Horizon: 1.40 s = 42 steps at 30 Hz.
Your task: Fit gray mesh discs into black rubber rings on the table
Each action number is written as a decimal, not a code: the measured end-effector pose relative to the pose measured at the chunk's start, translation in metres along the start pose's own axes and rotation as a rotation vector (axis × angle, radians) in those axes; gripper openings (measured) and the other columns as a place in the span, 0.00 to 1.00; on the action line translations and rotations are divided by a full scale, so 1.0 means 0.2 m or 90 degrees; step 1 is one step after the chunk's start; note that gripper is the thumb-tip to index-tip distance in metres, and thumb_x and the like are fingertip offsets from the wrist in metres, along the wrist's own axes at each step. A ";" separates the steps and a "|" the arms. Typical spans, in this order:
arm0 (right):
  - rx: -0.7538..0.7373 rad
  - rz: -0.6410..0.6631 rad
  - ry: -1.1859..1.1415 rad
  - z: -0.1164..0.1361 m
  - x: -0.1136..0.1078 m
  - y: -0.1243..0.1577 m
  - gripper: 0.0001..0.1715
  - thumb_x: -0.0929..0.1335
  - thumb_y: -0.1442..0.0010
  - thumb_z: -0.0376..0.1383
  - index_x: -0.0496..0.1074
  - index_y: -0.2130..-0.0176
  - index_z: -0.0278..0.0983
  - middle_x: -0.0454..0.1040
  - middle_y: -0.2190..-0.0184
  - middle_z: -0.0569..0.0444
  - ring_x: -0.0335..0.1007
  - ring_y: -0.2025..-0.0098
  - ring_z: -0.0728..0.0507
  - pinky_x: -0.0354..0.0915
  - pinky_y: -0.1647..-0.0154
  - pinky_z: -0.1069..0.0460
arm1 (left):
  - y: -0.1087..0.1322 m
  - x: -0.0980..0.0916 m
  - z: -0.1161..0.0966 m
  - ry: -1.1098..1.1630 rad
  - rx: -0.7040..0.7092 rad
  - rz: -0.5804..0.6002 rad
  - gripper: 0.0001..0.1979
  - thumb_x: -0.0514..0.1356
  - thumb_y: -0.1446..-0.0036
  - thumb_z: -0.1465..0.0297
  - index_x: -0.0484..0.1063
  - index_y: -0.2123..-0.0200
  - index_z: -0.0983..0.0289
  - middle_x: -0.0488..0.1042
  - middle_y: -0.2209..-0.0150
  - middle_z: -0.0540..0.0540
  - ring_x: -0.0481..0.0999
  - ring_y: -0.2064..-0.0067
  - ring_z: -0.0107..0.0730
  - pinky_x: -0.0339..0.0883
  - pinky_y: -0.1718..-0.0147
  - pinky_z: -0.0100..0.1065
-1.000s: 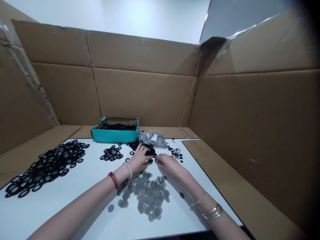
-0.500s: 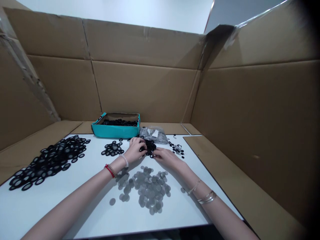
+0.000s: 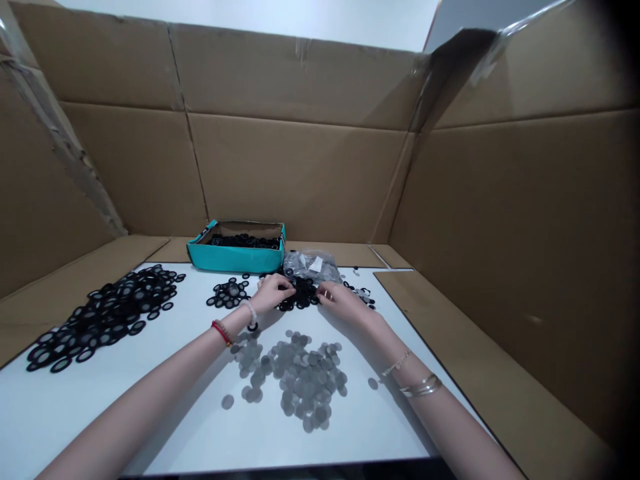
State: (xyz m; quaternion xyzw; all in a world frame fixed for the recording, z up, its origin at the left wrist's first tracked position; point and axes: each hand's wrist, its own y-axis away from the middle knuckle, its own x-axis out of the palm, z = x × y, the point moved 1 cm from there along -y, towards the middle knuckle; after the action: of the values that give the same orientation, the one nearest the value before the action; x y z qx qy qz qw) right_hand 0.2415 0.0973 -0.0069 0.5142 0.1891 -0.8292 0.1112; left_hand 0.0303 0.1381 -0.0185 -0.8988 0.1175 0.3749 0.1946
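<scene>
A loose pile of black rings (image 3: 303,292) lies in the middle of the white table, between my two hands. My left hand (image 3: 274,291) is at the pile's left side, thumb and fingers drawn together at its edge. Opposite it, my right hand (image 3: 340,298) has its fingertips curled against the right edge of the pile. What either set of fingertips pinches is too small to make out. Nearer to me, between my forearms, many thin grey translucent discs (image 3: 310,380) are spread. A single black ring (image 3: 253,327) shows beside my left wrist.
A teal box (image 3: 235,259) of black rings stands at the back, beside a clear plastic bag (image 3: 313,265) of grey pieces. Rings with discs in them form a large heap (image 3: 115,310) at left and a small cluster (image 3: 229,293). Cardboard walls (image 3: 300,177) enclose the table (image 3: 165,427).
My hands have moved slightly apart, showing more of the black ring pile between them. A black ring now shows beside my left wrist. The whole view has shifted a little.
</scene>
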 end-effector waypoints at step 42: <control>-0.019 0.066 -0.130 0.17 0.11 0.00 0.19 0.61 0.44 0.29 0.72 0.53 0.37 0.73 0.53 0.48 0.67 0.53 0.40 0.61 0.56 0.53 | 0.31 -0.32 0.09 -0.147 -0.027 0.235 0.04 0.61 0.56 0.69 0.75 0.75 0.60 0.76 0.77 0.49 0.73 0.69 0.36 0.48 0.54 0.39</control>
State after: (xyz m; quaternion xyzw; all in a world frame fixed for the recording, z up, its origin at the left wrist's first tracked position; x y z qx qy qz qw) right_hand 0.2048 0.0841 -0.0123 0.4346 0.1622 -0.8674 0.1802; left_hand -0.0466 0.0946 -0.0006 -0.8170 0.2493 0.5069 0.1154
